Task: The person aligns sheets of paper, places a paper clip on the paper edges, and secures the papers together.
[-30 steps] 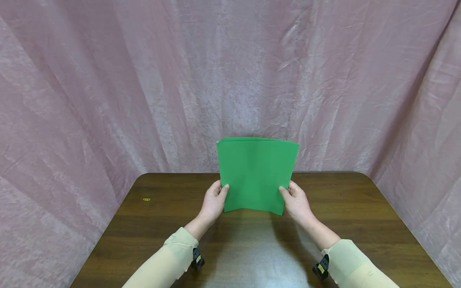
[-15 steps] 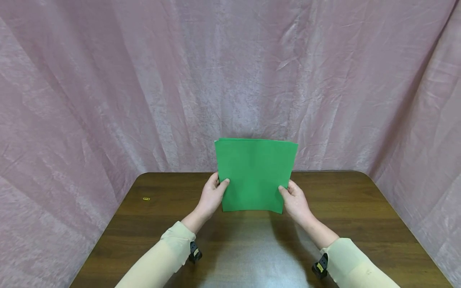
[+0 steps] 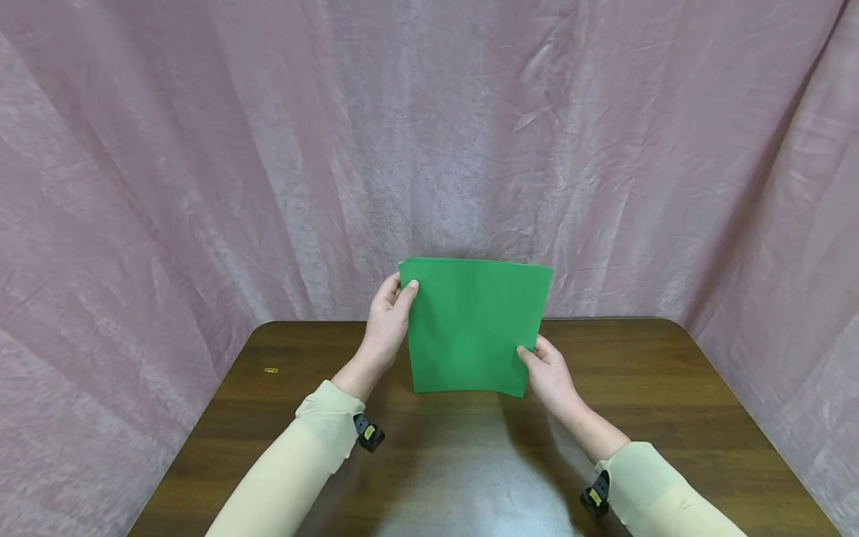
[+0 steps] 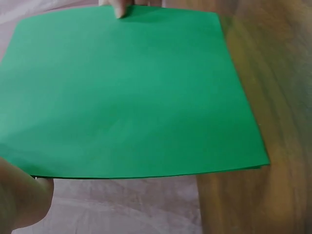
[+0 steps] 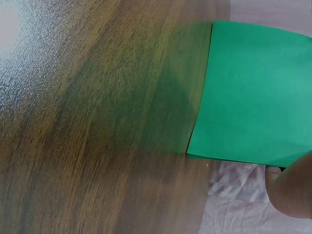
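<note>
Green sheets (image 3: 475, 328), at least two layered with edges slightly offset at the top, are held up over the table. The left hand (image 3: 386, 321) pinches their left edge near the top corner, thumb on the front face. Lower on the opposite edge, the right hand (image 3: 552, 377) grips them, thumb also in front. In the left wrist view the green sheet (image 4: 122, 92) fills most of the picture, with part of the left hand (image 4: 24, 197) at lower left. The right wrist view has the sheet (image 5: 253, 97) above part of the right hand (image 5: 292, 187).
A small yellow paper clip (image 3: 271, 370) lies at the left on the brown wooden table (image 3: 671, 418). Pink curtains (image 3: 429, 134) hang behind the table and along its sides. Each wrist carries a small black device (image 3: 368, 432).
The left hand has moved up along the sheets' left edge, from the lower part to near the top corner. The right hand keeps its grip, and the sheets have shifted very slightly left.
</note>
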Demonstrator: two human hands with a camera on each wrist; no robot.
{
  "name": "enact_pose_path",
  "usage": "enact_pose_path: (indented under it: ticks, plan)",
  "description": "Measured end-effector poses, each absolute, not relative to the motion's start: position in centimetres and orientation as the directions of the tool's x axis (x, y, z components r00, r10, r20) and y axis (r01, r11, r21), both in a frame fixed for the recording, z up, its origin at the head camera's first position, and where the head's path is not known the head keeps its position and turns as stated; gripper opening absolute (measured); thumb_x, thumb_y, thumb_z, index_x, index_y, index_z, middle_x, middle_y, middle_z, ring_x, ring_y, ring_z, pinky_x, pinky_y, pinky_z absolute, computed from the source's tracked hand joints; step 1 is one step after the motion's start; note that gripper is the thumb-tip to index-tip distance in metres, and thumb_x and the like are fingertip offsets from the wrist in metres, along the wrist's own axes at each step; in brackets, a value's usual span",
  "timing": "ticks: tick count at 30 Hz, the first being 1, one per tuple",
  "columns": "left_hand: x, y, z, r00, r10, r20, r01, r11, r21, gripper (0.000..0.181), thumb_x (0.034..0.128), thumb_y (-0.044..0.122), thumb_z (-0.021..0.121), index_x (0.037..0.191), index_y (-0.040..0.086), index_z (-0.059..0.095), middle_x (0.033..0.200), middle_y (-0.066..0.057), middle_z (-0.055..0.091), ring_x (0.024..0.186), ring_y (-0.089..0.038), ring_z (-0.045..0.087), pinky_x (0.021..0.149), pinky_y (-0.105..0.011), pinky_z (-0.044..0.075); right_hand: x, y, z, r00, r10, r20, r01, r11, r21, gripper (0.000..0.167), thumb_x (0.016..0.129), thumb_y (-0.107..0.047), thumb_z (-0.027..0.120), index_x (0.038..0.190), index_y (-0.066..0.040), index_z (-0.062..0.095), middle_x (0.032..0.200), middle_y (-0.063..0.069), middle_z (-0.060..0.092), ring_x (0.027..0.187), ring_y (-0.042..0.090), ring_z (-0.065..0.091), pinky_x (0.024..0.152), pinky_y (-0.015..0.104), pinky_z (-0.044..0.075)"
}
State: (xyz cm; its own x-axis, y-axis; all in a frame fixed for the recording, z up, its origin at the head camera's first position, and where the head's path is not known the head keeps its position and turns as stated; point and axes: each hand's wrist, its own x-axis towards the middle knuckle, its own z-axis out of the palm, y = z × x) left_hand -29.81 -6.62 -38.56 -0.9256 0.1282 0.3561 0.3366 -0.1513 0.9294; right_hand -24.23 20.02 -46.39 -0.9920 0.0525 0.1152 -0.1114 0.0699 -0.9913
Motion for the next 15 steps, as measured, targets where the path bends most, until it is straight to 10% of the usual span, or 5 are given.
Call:
enact_pose_path:
  ticks: [15]
  plan:
    - [-29.9,-6.3,-38.1,-0.909,0.100,0.405,0.390,-0.137,0.910,0.035,0.1113,0.030,0.046,0.132,0.003,0.055,0.105,-0.016,0.065,0.091,-0.028,0.062,0.077,-0.037,0.053,-24.5,20.0,-43.2,-0.987,0.069,0.145,-0.140,0.077,-0.987,0.030,0.108,-0.011,0.045,0.134,0.002,0.053,0.124,0.022,0.064,0.107,0.028,0.066,0.095,0.048,0.053]
